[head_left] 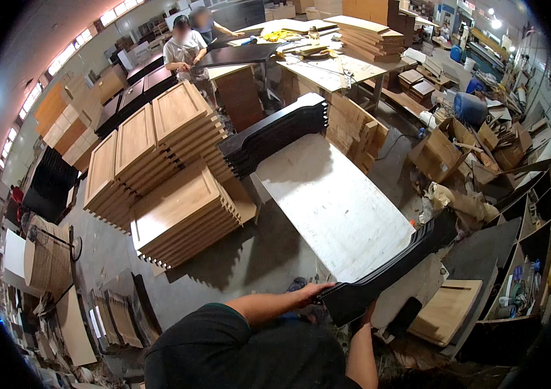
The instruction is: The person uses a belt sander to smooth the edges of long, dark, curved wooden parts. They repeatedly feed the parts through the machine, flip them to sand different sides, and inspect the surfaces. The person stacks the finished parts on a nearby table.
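Observation:
A stack of long black boards with a curved edge stands on its side along the near end of a white-topped table. My left hand is closed around the left end of these boards. My right hand is at their near face, low down and a little to the right of the left one; its fingers are mostly hidden against the board. How many boards my hands hold cannot be seen. Another row of similar black boards stands along the table's far end.
Stacks of wooden panel doors stand on the floor to the left. Cardboard boxes and shelving with tools are on the right. A pale wooden panel leans nearby. Two people work at a far table.

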Motion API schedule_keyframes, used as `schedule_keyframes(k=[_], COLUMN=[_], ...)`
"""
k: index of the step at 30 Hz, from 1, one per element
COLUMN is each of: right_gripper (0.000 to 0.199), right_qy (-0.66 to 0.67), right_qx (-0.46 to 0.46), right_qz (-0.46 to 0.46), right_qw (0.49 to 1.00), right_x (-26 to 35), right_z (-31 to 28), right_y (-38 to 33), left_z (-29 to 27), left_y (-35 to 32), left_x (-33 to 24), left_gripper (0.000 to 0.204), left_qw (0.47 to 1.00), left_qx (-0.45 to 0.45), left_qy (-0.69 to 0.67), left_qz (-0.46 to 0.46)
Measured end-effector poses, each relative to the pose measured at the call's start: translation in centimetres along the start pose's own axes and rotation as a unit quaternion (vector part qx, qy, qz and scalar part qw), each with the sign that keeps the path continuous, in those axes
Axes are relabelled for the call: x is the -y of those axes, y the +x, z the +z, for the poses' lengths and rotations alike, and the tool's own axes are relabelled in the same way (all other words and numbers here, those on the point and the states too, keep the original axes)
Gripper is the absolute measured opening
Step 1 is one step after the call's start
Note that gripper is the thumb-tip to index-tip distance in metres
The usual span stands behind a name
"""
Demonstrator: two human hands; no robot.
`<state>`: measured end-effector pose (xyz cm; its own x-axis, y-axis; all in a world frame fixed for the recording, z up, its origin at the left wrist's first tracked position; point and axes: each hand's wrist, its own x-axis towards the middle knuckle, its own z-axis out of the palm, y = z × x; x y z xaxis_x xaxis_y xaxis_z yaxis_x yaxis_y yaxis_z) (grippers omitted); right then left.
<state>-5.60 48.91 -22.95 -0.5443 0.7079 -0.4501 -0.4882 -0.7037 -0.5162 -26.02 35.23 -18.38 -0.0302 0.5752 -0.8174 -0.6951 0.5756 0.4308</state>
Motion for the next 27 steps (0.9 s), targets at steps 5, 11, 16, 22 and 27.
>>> schedule_keyframes(k=[5,11,16,22,27], right_gripper=[0.062,0.079,0.079,0.064,0.06], right_qy=[0.0,-0.107,0.031,-0.032,0.025], right_qx=[0.038,-0.177,-0.072,-0.125,-0.022], right_qz=[-0.014,0.06,0.047,0.014,0.005], right_qw=[0.999,0.977,0.996,0.992,0.999], right_x=[-1.4,-2.4,-2.4,-2.5,-2.3], right_z=[-1.8,1.4,4.7,5.5,3.5], right_y=[1.0,-0.9,0.6,-0.2,0.3], left_z=[-0.7,-3.4,-4.7,-5.0,0.9], left_y=[1.0,2.2,3.4,4.8,-0.5], left_x=[0.7,2.5,2.9,3.9,0.5], left_gripper=[0.044,0.045,0.03,0.033,0.05], left_qw=[0.998,0.987,0.981,0.969,0.959], left_qx=[-0.026,-0.094,-0.03,-0.045,-0.101], left_qy=[-0.059,-0.126,-0.181,-0.234,-0.266], left_qz=[0.021,-0.029,0.065,0.07,0.005])
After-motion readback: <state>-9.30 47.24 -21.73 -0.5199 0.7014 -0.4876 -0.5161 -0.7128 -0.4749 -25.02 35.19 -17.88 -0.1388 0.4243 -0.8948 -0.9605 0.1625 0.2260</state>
